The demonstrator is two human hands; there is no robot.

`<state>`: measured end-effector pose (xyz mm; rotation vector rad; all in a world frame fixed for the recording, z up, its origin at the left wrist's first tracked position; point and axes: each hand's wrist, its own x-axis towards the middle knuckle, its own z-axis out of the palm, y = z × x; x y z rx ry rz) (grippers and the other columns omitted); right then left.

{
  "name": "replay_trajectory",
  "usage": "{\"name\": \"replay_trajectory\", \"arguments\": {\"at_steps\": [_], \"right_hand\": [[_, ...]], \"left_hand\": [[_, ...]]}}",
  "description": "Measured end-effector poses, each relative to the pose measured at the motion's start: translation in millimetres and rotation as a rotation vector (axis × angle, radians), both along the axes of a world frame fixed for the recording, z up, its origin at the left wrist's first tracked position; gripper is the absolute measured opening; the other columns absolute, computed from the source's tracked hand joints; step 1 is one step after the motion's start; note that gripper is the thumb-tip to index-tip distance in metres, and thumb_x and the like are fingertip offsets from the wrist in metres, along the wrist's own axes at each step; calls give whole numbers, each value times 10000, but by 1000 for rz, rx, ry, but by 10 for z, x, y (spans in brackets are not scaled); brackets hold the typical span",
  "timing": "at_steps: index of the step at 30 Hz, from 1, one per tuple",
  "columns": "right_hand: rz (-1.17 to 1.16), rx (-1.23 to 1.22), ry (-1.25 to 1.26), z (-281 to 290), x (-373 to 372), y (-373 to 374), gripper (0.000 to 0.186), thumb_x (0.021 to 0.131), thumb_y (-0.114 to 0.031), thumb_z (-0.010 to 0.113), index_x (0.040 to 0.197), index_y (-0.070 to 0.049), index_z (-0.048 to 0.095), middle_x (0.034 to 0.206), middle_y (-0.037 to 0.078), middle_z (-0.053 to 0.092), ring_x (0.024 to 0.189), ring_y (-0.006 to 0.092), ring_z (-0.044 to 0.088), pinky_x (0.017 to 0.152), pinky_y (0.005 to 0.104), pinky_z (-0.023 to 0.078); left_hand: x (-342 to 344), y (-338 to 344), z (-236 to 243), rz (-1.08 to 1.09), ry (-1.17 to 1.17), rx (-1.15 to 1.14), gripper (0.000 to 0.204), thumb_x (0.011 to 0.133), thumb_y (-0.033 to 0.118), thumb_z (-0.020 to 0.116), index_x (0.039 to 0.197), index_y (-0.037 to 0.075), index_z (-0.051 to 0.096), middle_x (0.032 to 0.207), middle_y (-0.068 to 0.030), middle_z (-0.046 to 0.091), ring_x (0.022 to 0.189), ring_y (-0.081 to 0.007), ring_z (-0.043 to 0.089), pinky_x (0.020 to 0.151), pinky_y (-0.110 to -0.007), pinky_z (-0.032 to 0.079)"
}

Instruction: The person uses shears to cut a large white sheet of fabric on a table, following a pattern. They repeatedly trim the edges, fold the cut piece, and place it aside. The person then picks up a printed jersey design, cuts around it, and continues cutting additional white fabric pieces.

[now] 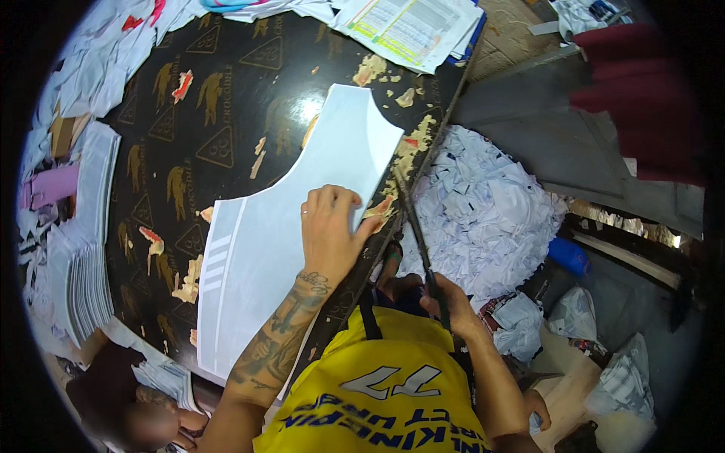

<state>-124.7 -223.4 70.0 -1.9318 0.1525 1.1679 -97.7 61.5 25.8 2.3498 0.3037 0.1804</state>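
Note:
A white garment panel [257, 249] with a curved armhole and pale stripes lies flat on a dark, worn table. My left hand [331, 230] presses on it near its right edge, fingers slightly bent and thumb spread toward that edge. My right hand [451, 302] is closed round the lower end of a long, thin, dark tool [415, 219], whose exact kind I cannot make out. The tool slants up beside the table's edge, its upper tip close to the panel's right side. Whether the panel is one layer or several, I cannot tell.
White cloth stacks [83, 287] line the table's left side. Papers [408, 30] lie at its far edge. Right of the table rises a big heap of white scraps [483, 204], with a blue cylinder [569, 257] beyond it. Another person [143, 408] is at lower left.

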Motion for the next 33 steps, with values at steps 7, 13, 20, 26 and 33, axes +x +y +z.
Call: {"name": "replay_trajectory", "arguments": {"at_steps": [7, 13, 20, 26, 33], "right_hand": [[13, -2, 30, -19, -193, 82, 335, 973, -295, 808, 1131, -50, 644, 962, 23, 598, 901, 152, 548, 847, 340, 492], [-56, 85, -53, -362, -79, 494, 481, 966, -433, 840, 1131, -24, 649, 878, 24, 551, 844, 141, 516, 782, 315, 466], [-16, 6, -28, -375, 52, 687, 650, 927, -563, 846, 1180, 9, 672, 876, 52, 608, 830, 169, 551, 781, 330, 471], [-8, -40, 39, -322, 122, 747, 693, 896, -615, 851, 1149, 24, 756, 948, 132, 768, 885, 226, 707, 869, 369, 542], [-29, -94, 55, -285, 166, 972, 621, 920, -564, 852, 1071, 34, 781, 784, 37, 684, 748, 134, 627, 704, 316, 508]], "left_hand": [[-10, 67, -304, 94, 43, -178, 87, 919, 88, 786, 942, 12, 750, 1058, -88, 695, 1091, -334, 602, 973, -458, 474], [-69, 183, -134, -30, 41, 38, 128, 951, 146, 752, 1032, 48, 760, 1136, -76, 704, 1142, -300, 596, 1034, -455, 406], [-300, 368, -288, -31, 18, 175, 422, 932, 267, 722, 1292, 63, 639, 1351, -122, 598, 1295, -323, 510, 1106, -501, 289], [-386, 373, -431, -53, 7, 199, 488, 920, 315, 707, 1327, 61, 616, 1385, -123, 577, 1325, -328, 494, 1123, -521, 272], [-371, 390, -413, -56, 12, 182, 486, 924, 320, 673, 1332, 60, 622, 1385, -119, 577, 1343, -329, 479, 1125, -526, 269]]}}
